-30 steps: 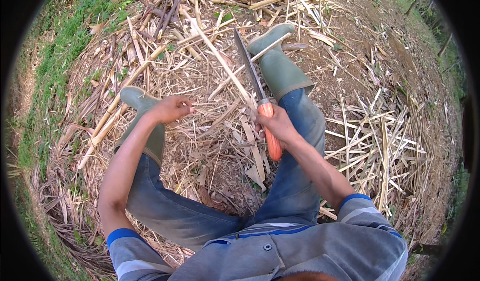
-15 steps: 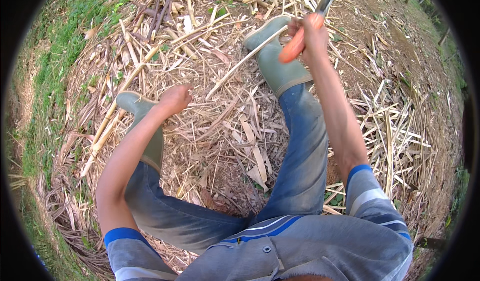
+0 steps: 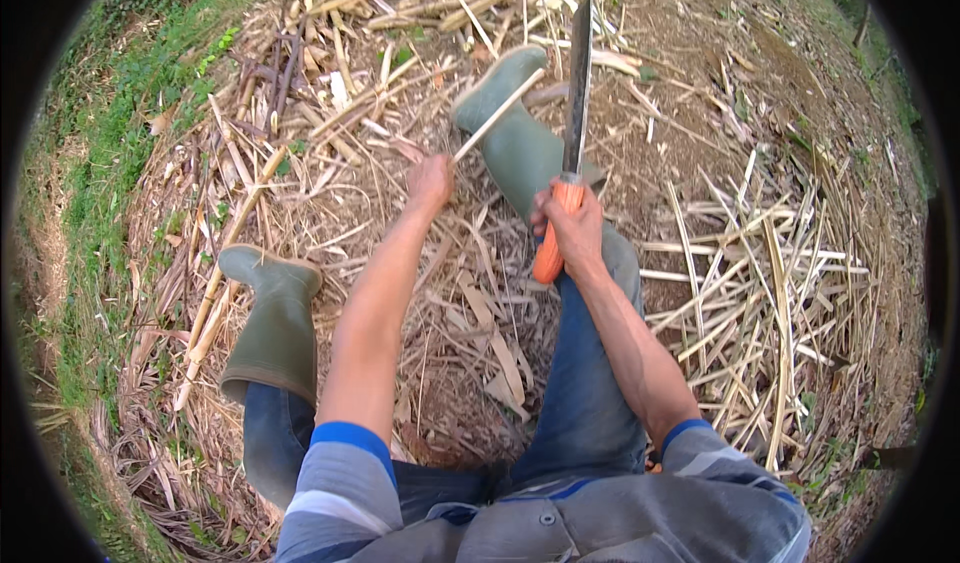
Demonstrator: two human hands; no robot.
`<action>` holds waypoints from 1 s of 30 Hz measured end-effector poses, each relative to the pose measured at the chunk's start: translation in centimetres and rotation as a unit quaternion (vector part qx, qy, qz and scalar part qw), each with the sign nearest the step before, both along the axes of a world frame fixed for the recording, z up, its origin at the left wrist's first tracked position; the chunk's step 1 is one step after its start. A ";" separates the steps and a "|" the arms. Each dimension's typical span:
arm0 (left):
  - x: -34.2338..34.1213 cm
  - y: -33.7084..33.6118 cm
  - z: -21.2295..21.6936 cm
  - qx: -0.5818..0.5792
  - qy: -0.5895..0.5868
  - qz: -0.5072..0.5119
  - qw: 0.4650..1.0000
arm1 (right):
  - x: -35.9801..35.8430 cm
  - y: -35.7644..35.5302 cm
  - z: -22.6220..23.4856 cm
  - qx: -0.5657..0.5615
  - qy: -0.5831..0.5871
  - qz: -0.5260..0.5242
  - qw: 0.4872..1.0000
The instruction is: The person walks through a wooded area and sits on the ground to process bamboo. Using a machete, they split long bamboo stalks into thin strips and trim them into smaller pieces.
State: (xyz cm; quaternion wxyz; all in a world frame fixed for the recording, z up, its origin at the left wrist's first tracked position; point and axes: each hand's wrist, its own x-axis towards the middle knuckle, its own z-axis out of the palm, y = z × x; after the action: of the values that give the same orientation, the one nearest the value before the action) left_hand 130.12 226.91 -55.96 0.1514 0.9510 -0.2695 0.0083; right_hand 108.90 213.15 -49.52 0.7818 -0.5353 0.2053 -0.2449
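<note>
Only the head view to go on, so here's what it shows. The right hand (image 3: pixel 572 225) is wrapped tight around the orange handle of a long machete (image 3: pixel 577 93), blade pointing up toward 12 o'clock. The left hand (image 3: pixel 431 181) is closed around the near end of a thin pale bamboo stick (image 3: pixel 497 116), which runs off toward 1 o'clock and crosses over the right rubber boot (image 3: pixel 515 143). The left rubber boot (image 3: pixel 272 328) sits down at about 8 o'clock from the hands.

What worries me: the blade is just beside the stick and right above that boot and shin. If a stroke glances off the stick, I'd guess it goes into the boot or toward the left-hand fingers holding the stick, since they're near the cutting line. A loose grip on the stick could also let it spin.

Count: one machete, one stick in hand, two green boots, two hands. The split bamboo strips (image 3: pixel 760 293) heaped at 3 o'clock are too many to count.
</note>
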 end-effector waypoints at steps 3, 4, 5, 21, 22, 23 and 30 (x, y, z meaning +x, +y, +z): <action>0.3 2.7 3.2 -0.021 -0.006 0.049 0.999 | -0.7 -0.5 -0.4 -0.091 0.004 -0.011 0.996; 0.3 3.7 4.9 -0.070 0.052 0.063 0.994 | -1.6 -0.6 -0.7 -0.098 0.018 -0.011 0.995; 0.7 6.4 6.1 -0.126 0.038 0.062 0.989 | -1.8 0.0 0.1 -0.103 0.021 0.004 0.994; -5.0 19.2 5.4 -0.368 0.050 0.051 0.927 | 0.9 10.1 14.6 -0.237 -0.126 0.263 0.927; -5.1 19.1 5.5 -0.337 0.058 0.065 0.937 | 1.1 10.3 15.4 -0.234 -0.117 0.280 0.924; -5.3 19.3 5.3 -0.356 0.057 0.055 0.931 | 1.2 10.7 15.8 -0.228 -0.116 0.287 0.923; -6.0 19.4 4.9 -0.410 0.063 0.040 0.909 | 1.7 11.7 16.4 -0.261 -0.111 0.291 0.914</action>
State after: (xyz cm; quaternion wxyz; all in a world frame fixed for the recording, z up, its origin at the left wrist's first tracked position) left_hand 124.15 246.32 -51.08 0.5443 0.8136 -0.1939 0.0647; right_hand 110.59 224.82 -33.15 0.6689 -0.7256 -0.1190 -0.1091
